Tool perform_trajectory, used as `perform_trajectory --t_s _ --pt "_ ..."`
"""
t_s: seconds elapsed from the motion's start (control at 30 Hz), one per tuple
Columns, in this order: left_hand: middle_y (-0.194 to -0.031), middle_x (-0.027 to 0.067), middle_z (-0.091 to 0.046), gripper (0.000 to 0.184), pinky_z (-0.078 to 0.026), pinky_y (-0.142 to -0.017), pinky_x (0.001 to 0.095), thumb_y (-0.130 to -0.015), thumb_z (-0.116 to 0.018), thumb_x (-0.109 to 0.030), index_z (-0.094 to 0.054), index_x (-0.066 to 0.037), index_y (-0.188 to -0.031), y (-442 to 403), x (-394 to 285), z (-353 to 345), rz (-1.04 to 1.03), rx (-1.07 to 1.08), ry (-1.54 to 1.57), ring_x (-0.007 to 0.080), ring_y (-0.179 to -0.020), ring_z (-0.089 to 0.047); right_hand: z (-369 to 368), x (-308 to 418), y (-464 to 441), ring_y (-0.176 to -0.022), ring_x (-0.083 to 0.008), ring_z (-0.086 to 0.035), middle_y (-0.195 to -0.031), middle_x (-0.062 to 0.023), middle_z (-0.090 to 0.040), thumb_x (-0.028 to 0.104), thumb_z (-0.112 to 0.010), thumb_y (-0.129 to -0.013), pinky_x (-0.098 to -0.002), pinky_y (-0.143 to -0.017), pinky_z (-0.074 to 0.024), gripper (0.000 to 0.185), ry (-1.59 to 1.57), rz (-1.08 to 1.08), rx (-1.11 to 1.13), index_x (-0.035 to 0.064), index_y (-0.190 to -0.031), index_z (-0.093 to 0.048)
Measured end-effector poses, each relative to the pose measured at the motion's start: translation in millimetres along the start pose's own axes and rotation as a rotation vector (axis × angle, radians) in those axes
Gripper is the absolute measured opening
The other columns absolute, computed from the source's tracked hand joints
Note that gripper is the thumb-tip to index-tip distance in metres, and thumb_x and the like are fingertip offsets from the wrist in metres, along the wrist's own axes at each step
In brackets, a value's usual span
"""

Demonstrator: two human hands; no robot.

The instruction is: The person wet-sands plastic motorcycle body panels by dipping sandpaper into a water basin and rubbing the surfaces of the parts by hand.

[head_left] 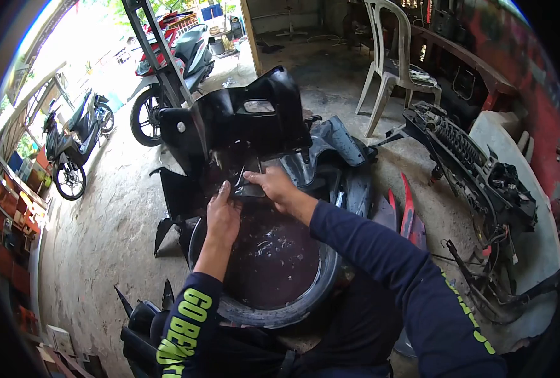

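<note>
Holding a black plastic panel point(229, 126) over the far side of a round basin point(261, 317) of dark water point(273, 268): the right hand point(278, 188), grip clamped on the panel's near edge; the left hand point(224, 217), at the same edge, its grip closed or apart, cannot tell.

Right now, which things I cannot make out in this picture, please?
All in the head view:
- Bottom of the basin: hidden under the dark liquid.
- Some fingers of the right hand: hidden by the hand itself and the black panel.
- Lettering on the right sleeve: turned away around the arm.
- Top of the chair: cut off by the upper edge.
</note>
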State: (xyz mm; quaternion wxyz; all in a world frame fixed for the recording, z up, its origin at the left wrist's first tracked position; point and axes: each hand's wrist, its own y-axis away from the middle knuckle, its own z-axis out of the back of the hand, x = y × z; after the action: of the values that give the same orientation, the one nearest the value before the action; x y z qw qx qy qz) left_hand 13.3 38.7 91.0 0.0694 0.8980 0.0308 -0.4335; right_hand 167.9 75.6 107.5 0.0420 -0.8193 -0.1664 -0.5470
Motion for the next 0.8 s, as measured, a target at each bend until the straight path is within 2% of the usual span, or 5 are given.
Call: perform_trajectory --t_s 0.23,0.4,0.47,0.6,0.8 --pt "-0.112 0.0031 -0.060 0.035 -0.045 -0.082 0.0323 -0.100 -0.049 -0.043 -0.055 -0.012 -0.115 -36.4 1.0 -24.8 0.328 0.138 -0.480 0.0160 -0.100 -0.059 52.9 8.7 -41.9 -0.074 -0.0175 -0.067 -0.086 -0.0068 -0.068 0.008 -0.065 -0.088 -0.0329 -0.067 -0.0560 0.009 -0.147 -0.093 -0.110 0.0014 -0.094 -0.066" --pt "-0.120 0.0061 -0.061 0.044 -0.046 -0.086 0.0306 -0.099 -0.052 -0.037 -0.052 -0.006 -0.130 -60.1 27.1 -29.5 0.437 0.391 -0.789 0.0160 -0.104 -0.059 123.4 -5.6 -53.5 -0.073 -0.0171 -0.066 -0.084 -0.0066 -0.067 0.005 -0.065 -0.087 -0.0337 -0.067 -0.0555 0.011 -0.195 -0.006 -0.113 0.0008 -0.097 -0.064" --pt "-0.120 0.0097 -0.061 0.044 -0.048 -0.088 0.0323 -0.096 -0.058 -0.030 -0.052 -0.003 -0.131 -69.8 37.4 -29.4 0.109 0.611 -1.286 0.0167 -0.103 -0.061 150.0 -20.1 -59.6 -0.074 -0.0167 -0.065 -0.084 -0.0058 -0.066 0.004 -0.064 -0.088 -0.0342 -0.068 -0.0560 0.009 -0.249 0.021 -0.202 0.0013 -0.097 -0.063" --pt "-0.121 0.0196 -0.058 0.051 -0.045 -0.096 0.0415 -0.087 -0.066 -0.023 -0.051 -0.004 -0.132 -97.3 57.0 -30.6 -0.321 0.713 -1.473 0.0358 -0.113 -0.056 200.7 -40.3 -76.3 -0.072 -0.0167 -0.065 -0.084 -0.0050 -0.065 0.004 -0.066 -0.087 -0.0343 -0.068 -0.0559 0.013 -0.263 0.108 -0.307 0.0012 -0.099 -0.062" --pt "-0.127 0.0171 -0.055 0.051 -0.040 -0.104 0.0422 -0.085 -0.066 -0.023 -0.052 -0.004 -0.130 -165.2 89.0 -1.3 -0.505 0.726 -1.659 0.0350 -0.120 -0.051 277.5 -70.1 -117.0 -0.069 -0.0118 -0.059 -0.082 0.0021 -0.062 0.011 -0.069 -0.087 -0.0285 -0.058 -0.0453 0.013 -0.142 0.129 -0.438 0.0126 -0.097 -0.061"
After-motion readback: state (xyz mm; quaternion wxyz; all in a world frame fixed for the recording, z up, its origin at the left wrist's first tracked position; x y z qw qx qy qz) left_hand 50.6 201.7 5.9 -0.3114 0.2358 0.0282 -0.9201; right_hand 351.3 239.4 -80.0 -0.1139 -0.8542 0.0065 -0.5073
